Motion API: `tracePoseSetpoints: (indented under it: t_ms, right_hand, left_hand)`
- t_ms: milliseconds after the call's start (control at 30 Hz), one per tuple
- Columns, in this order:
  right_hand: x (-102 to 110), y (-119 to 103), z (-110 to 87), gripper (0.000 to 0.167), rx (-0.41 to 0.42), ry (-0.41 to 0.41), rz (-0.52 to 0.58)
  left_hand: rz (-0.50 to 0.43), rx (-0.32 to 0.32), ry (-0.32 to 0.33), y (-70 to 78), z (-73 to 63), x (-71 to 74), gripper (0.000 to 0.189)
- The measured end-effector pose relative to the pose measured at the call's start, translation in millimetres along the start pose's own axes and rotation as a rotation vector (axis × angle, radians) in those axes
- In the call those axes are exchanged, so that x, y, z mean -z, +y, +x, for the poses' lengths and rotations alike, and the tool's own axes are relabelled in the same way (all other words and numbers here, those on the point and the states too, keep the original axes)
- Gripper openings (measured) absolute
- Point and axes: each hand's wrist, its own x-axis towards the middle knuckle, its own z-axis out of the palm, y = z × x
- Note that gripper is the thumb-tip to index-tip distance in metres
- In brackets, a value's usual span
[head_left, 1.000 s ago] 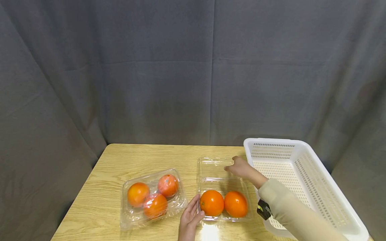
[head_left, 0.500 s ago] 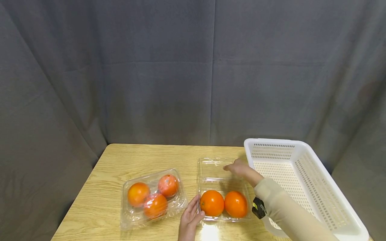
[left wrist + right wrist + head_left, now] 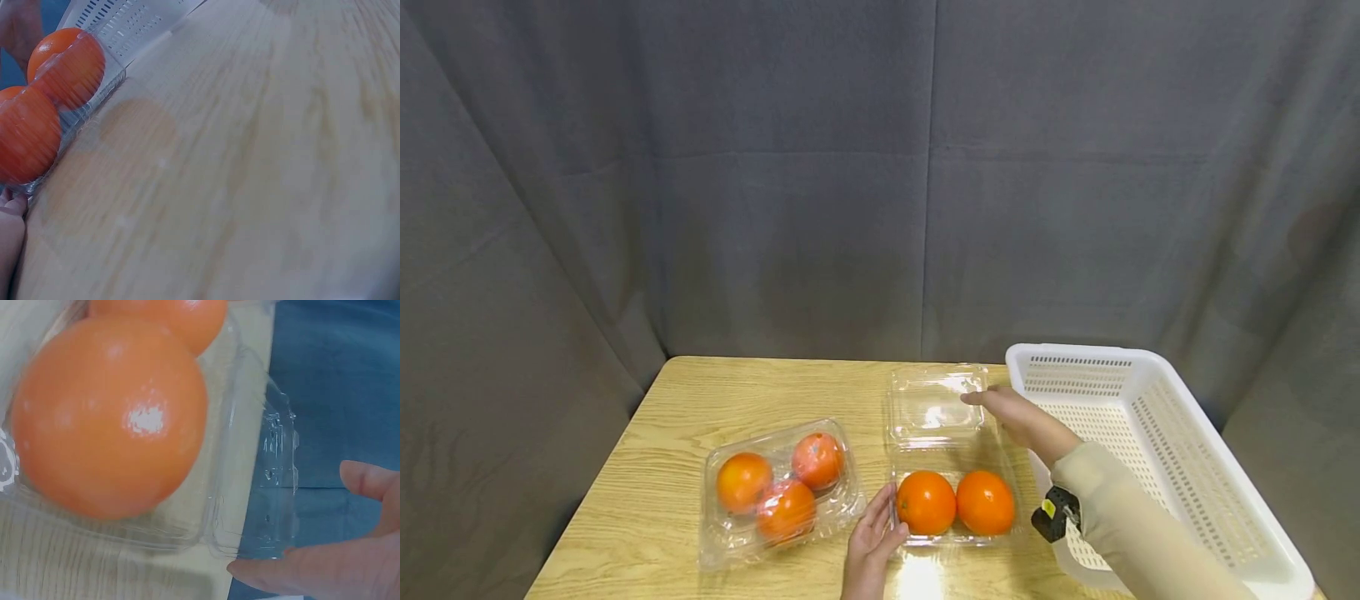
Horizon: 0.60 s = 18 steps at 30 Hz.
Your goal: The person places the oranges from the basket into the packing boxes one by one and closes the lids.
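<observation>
A clear plastic clamshell box [image 3: 951, 457] stands at the middle front with two oranges [image 3: 927, 502] in its near half. Its transparent lid [image 3: 928, 404] is tilted up at the far side. My left hand [image 3: 870, 546] holds the box's near left corner, fingers along the outside wall and thumb at the front rim. My right hand [image 3: 1018, 417] is at the lid's right edge with fingers extended. In the right wrist view, the index fingertip [image 3: 240, 569] lies right at the lid's corner, and the thumb [image 3: 362, 479] is spread apart from it.
Left of the box sits another clear clamshell [image 3: 722, 533], closed, with three oranges inside. A white perforated plastic basket [image 3: 1206, 425] stands on the right, close beside the right forearm. Grey curtain [image 3: 820, 183] hangs behind the wooden table [image 3: 632, 483].
The lid, lying flat earlier, has tilted up and its far edge now stands higher. My right hand has shifted slightly with it. The left hand has stayed at the box's corner.
</observation>
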Motion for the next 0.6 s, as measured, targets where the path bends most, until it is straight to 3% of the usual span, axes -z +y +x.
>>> tracePoseSetpoints:
  t_ms: [333,467,600]
  right_hand:
    - [4.7,0.8,-14.2,0.075,0.095,0.083,0.128]
    - [5.5,3.2,-23.7,0.070,0.128,0.147,0.118]
    - [8.8,6.1,-36.7,0.060,0.187,0.236,0.034]
  left_hand:
    - [0.029,0.014,0.020,0.7,-1.2,-0.2,0.071]
    - [0.044,0.009,0.027,1.0,-2.2,-0.8,0.070]
    - [0.062,-0.006,0.029,0.8,-2.5,-1.3,0.069]
